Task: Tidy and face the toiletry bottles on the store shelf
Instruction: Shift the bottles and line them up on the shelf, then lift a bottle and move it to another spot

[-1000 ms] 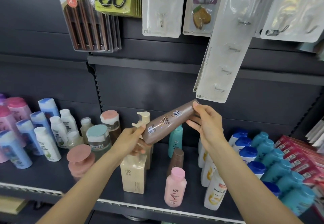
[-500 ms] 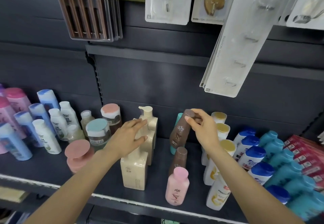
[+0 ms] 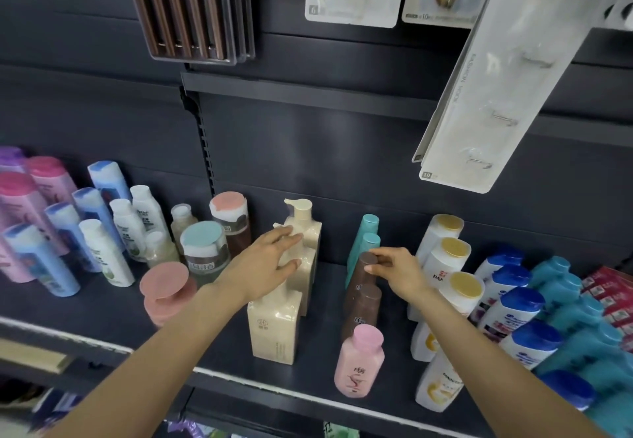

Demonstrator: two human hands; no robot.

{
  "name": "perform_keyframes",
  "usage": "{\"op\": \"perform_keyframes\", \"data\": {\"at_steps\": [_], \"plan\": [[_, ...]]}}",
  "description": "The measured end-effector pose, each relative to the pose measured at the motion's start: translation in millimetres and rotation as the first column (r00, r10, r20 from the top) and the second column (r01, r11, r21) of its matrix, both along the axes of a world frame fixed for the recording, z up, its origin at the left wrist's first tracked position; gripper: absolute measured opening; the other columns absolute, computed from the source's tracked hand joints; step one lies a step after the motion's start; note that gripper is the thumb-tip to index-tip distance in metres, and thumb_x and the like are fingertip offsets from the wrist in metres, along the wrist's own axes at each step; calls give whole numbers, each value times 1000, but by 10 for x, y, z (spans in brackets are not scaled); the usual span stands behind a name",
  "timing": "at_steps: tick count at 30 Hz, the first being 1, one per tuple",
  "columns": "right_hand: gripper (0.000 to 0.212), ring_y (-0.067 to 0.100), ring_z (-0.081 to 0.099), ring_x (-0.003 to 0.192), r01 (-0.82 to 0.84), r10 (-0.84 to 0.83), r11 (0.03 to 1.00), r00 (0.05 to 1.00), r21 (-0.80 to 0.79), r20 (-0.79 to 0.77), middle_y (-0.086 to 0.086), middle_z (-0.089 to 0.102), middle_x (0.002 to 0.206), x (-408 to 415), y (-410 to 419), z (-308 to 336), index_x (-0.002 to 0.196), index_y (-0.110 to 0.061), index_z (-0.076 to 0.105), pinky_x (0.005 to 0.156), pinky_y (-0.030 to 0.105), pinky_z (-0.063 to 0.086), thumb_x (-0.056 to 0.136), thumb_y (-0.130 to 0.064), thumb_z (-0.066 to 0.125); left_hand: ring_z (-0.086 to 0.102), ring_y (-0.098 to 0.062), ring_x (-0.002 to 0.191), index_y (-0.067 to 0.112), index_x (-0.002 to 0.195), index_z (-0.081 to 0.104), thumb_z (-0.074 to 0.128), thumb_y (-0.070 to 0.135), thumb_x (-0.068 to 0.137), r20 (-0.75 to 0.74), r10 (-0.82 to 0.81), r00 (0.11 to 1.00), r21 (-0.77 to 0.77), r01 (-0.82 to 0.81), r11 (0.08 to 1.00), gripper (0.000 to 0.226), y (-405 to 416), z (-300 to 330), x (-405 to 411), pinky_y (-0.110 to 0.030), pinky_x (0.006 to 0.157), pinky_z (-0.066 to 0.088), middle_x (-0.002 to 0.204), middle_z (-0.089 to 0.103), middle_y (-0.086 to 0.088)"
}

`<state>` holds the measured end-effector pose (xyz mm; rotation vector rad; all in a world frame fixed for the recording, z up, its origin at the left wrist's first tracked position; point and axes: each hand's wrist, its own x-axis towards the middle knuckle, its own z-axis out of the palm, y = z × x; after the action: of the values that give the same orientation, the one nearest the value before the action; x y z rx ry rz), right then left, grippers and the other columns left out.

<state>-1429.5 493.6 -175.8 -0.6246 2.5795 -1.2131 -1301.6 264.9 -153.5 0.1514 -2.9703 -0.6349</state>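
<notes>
Right hand (image 3: 399, 271): fingers curled over the cap of the rear brown bottle (image 3: 359, 275), pinching it from the top. Bottle stands upright on the shelf (image 3: 219, 304), in a file: teal bottles (image 3: 363, 244) behind it, a second brown bottle (image 3: 363, 311) just in front, then a pink bottle (image 3: 359, 360) nearest the shelf edge. The hand covers part of the cap; the front brown bottle hides the lower half of the held one.

Left hand (image 3: 265, 263): fingers spread and fairly straight, resting against the middle cream pump bottle (image 3: 303, 266) in a row of three. Its pump head is hidden under the palm, so contact there is unclear. Front cream bottle (image 3: 274, 331) stands just below the wrist, neck covered by it.

Outward: round-lidded jars (image 3: 202, 249) left of the pumps, blue and white bottles (image 3: 102, 232) further left, pink ones cut off at the frame edge. Right of the hand: white bottles with gold caps (image 3: 445, 259), then blue-capped and teal ones, blurred and cropped at the right edge. Hanging hook packs (image 3: 479, 95) above, tops cut off. Label text mostly unreadable.
</notes>
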Motion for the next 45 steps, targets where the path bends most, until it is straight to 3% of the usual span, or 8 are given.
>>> {"op": "perform_keyframes", "data": {"at_steps": [10,14,19,22,29,38,43,45], "plan": [[42,18,62,99,49,-50,999,998,12,47,9,67,111,-47,45,-115,119,-6,62,93,30,47,79,-5,72,15,-11,144,28,146,28,46,35,96,-8,5,1000,-7,-5,1000,54,32,26,-3,-29,116,20,155,18,10],[37,18,64,101,32,-32,1000,997,1,70,4,69,108,-63,42,-53,113,-9,66,96,35,48,79,-19,75,14,-11,143,26,146,28,49,34,95,-33,0,999,-3,0,1000,56,31,41,-5,-26,116,17,155,20,9],[36,20,61,106,126,-123,992,978,8,-169,8,64,118,-166,10,165,122,-8,59,94,26,44,88,-21,64,13,-11,143,24,146,29,54,33,93,-63,-1,998,-13,1,1000,59,-5,91,-62,-24,114,14,155,19,9],[42,24,56,116,121,-105,989,978,81,-179,11,58,128,-280,-42,181,129,-8,53,98,30,40,89,-17,62,14,-11,144,23,146,28,55,34,92,-36,-4,999,-22,4,1000,62,-58,82,-87,-25,116,15,156,18,9],[32,26,61,103,172,-167,982,984,74,-68,12,66,109,-360,-234,4,113,-5,62,91,31,46,83,-12,69,14,-9,144,26,147,27,50,36,94,35,-12,999,-22,13,1000,58,-94,42,-96,-33,117,19,155,19,10],[19,19,60,89,161,-189,974,966,-159,-177,10,65,98,-209,-235,176,105,-5,61,80,24,45,87,-12,64,20,-12,141,26,145,31,50,35,94,36,12,999,-46,-11,999,56,-57,101,-93,-29,116,21,154,22,9],[13,21,63,92,43,-110,953,971,-300,-212,7,67,97,-46,-184,498,100,-16,56,83,35,51,89,-17,62,27,-18,138,23,142,37,51,31,93,44,44,998,-72,-41,997,52,27,212,-99,-29,112,24,152,27,5],[13,17,62,92,35,-127,917,970,-398,-208,3,66,94,24,-157,620,100,-17,56,84,33,50,89,-16,62,29,-19,135,21,141,38,50,27,93,29,33,999,-69,-31,997,50,78,276,-121,-28,110,24,151,30,3]]}}
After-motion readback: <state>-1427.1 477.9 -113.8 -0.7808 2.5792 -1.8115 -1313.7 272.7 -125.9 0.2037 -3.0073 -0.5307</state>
